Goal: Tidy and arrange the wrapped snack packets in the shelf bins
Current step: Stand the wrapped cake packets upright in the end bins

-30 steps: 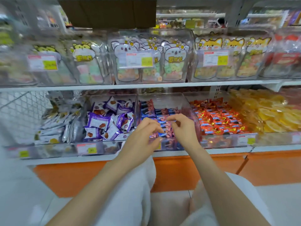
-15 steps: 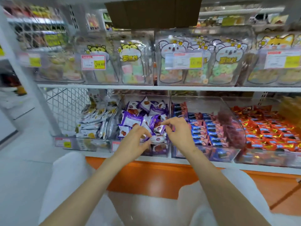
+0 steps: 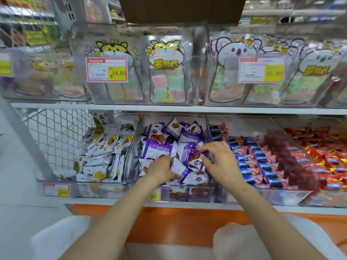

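Note:
A clear plastic bin on the lower shelf holds a loose heap of purple-and-white snack packets. Both hands are inside it. My left hand lies low at the front of the heap, fingers curled down among the packets; what it grips is hidden. My right hand reaches in from the right, its thumb and forefinger pinching the edge of a purple packet near the heap's middle.
Left of it stands a bin of white-and-yellow packets; right of it a bin of blue-and-pink packets, then red ones. The upper shelf carries clear boxes of cartoon candy bags. A wire mesh panel closes the left end.
Both hands have moved left from the blue-and-pink bin into the purple-packet bin. The view has swung left and come closer to the shelf.

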`<state>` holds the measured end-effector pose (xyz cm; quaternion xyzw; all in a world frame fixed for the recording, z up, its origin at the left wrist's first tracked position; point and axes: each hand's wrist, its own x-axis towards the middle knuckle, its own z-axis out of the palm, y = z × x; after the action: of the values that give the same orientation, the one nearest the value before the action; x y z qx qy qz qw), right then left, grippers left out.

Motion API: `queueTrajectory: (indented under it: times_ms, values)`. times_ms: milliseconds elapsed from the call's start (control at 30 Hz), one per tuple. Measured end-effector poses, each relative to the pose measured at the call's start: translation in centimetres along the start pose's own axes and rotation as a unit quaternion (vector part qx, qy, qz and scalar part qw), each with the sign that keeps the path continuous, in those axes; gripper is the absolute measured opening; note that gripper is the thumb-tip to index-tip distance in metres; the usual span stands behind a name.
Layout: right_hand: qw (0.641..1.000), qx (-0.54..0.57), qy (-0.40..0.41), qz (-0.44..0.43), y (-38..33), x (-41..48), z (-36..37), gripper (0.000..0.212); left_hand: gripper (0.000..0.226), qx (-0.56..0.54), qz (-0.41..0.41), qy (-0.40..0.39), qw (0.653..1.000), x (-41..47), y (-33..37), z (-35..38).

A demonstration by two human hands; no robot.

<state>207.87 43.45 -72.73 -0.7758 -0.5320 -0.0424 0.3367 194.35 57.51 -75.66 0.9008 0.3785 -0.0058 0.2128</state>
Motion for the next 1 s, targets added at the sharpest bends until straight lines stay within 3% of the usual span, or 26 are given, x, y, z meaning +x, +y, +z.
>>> queueTrajectory:
  times_ms: [67, 133, 233, 300, 400, 467, 500, 600, 700, 800, 1000]
  values:
    - [1.000, 0.003, 0.011, -0.006, -0.4, 0.2, 0.3, 0.023, 0.043, 0.068, 0.024, 0.013, 0.997, -0.3, 0.0, -0.1]
    - [1.000, 0.021, 0.013, -0.015, -1.1, 0.4, 0.6, 0.027, 0.043, 0.071, 0.050, 0.060, 0.994, -0.6, -0.1, -0.8]
    - [0.992, 0.121, -0.038, 0.026, -2.2, 0.7, 1.0, 0.046, 0.043, -0.046, 0.088, 0.138, 0.985, -1.3, 0.0, -2.4]
    - [0.982, 0.171, -0.075, 0.040, -2.6, 0.8, 1.3, 0.050, 0.043, -0.095, 0.136, 0.145, 0.975, -1.9, 0.4, -3.4]
    - [0.979, 0.184, -0.084, 0.040, -3.1, 0.9, 1.1, 0.032, 0.043, -0.204, 0.167, 0.135, 0.955, -2.6, 0.7, -4.1]
    - [0.986, 0.156, -0.044, 0.037, -2.9, 1.8, 0.2, 0.026, 0.050, -0.241, 0.155, 0.143, 0.947, -2.3, 0.1, -4.7]
    - [0.989, 0.143, -0.005, 0.043, -2.4, 2.8, -0.4, 0.025, 0.053, -0.206, 0.144, 0.164, 0.954, -1.9, -0.5, -4.9]
    - [0.992, 0.036, 0.098, 0.072, -0.3, 7.6, -1.6, 0.031, 0.060, 0.052, 0.090, 0.209, 0.972, -0.7, -2.4, -5.2]
    - [0.996, -0.079, -0.022, 0.047, 1.3, 10.8, -1.0, 0.033, 0.061, 0.176, 0.063, 0.186, 0.965, 0.0, -3.0, -4.5]
    - [0.973, -0.161, -0.162, -0.022, 1.9, 10.6, -0.1, 0.035, 0.052, 0.211, 0.059, 0.205, 0.954, 0.3, -3.0, -4.2]
    - [0.950, -0.240, -0.181, -0.088, 2.0, 9.6, -0.5, 0.038, 0.039, 0.166, 0.054, 0.193, 0.966, 0.0, -2.9, -3.7]
